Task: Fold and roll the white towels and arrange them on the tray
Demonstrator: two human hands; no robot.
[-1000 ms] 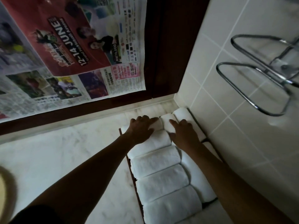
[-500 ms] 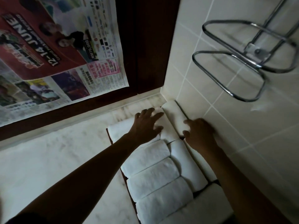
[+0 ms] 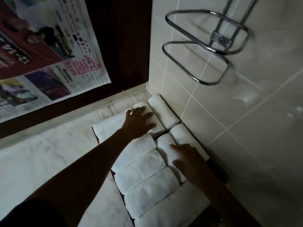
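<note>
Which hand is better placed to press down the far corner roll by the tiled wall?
Left, likely: the left hand lies beside that far corner roll; the right hand rests on a nearer roll.

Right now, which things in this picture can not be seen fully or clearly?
- Tray: head view, rolled towels cover all but its dark edges.
- Far towel: partly under the left hand.
- Nearest towel: cut off by the bottom edge.
- Newspaper: print too small and blurred to read.
</note>
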